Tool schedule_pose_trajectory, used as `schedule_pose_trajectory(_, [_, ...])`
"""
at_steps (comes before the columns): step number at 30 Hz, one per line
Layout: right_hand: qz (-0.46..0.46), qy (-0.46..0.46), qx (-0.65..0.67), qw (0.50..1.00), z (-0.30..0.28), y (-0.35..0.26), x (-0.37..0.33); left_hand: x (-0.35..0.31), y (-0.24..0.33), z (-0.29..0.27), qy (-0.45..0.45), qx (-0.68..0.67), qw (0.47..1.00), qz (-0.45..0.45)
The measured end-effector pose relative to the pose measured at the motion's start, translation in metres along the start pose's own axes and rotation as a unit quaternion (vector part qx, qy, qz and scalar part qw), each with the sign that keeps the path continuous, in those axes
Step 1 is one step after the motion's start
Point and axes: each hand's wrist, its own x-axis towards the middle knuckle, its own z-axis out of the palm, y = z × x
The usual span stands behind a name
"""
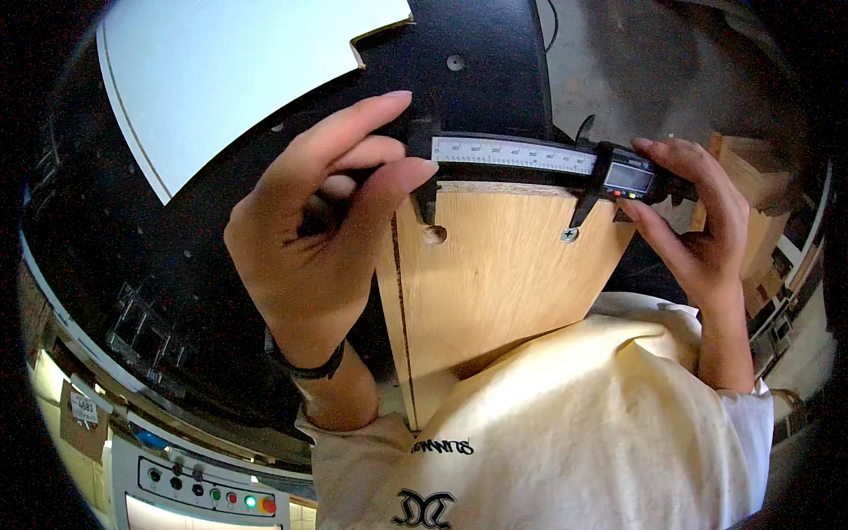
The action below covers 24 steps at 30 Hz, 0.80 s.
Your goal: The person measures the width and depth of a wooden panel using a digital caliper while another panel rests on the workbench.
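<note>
Gripping a digital caliper (pixel 530 157) lying left-right, both hands (left hand (pixel 322 234), right hand (pixel 693 221)) press it against a plywood panel (pixel 495 283).

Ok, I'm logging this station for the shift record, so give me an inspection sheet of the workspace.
Surface: black machine bed, white sheet on its far side.
Job's things: plywood panel with a drilled hole and a screw; digital caliper along its top edge.
Clutter: nothing seen.
Hands: left hand pinches the caliper's fixed end; right hand holds its slider.
Cables: one thin cable at far edge.
Surroundings: control panel with coloured buttons, stacked wood at right.
</note>
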Motion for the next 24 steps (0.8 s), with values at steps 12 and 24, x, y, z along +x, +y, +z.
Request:
schedule_pose_trajectory(12, [0.013,0.005,0.008,1.0,-0.003,0.011,-0.006,-0.002,0.002,0.001,-0.012,0.007,1.0,-0.002])
schedule_pose_trajectory(24, [-0.021,0.007,0.018,1.0,-0.002,0.013,0.0,0.0,0.005,-0.01,-0.105,-0.014,0.993,-0.048])
